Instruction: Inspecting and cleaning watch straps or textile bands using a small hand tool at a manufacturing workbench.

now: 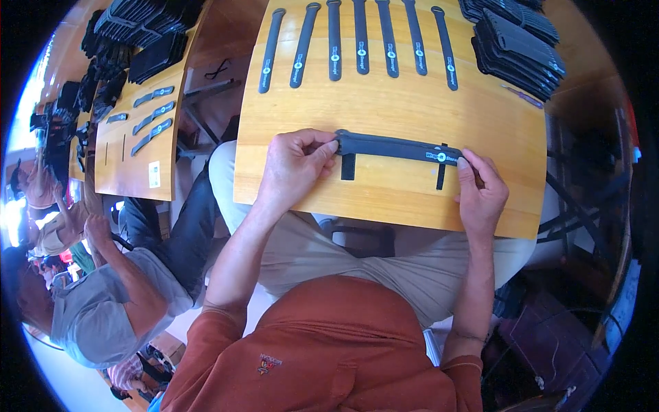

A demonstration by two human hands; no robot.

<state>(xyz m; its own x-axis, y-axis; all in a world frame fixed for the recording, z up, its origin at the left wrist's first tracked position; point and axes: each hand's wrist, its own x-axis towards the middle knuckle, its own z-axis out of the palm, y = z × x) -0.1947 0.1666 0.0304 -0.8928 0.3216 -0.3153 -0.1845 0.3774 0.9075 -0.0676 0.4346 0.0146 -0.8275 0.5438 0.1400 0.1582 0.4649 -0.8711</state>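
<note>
A dark grey fabric strap (398, 146) with a pale printed label near its right end lies crosswise at the near part of the table, its two ends between my hands. My left hand (295, 165) pinches the left end between thumb and fingers. At the other end, my right hand (482, 192) grips the strap just past the label. Two short black strips (348, 167) run under the strap, one near each end, with parts sticking out. Beyond it, several similar straps (362, 41) lie side by side in a row, labels toward me.
Stacked black straps (518, 58) sit at the table's far right, with a thin purple-handled tool (525, 97) beside them. On the left, another wooden table (154, 147) holds straps and black piles (151, 27). A person in a grey shirt (110, 302) sits there.
</note>
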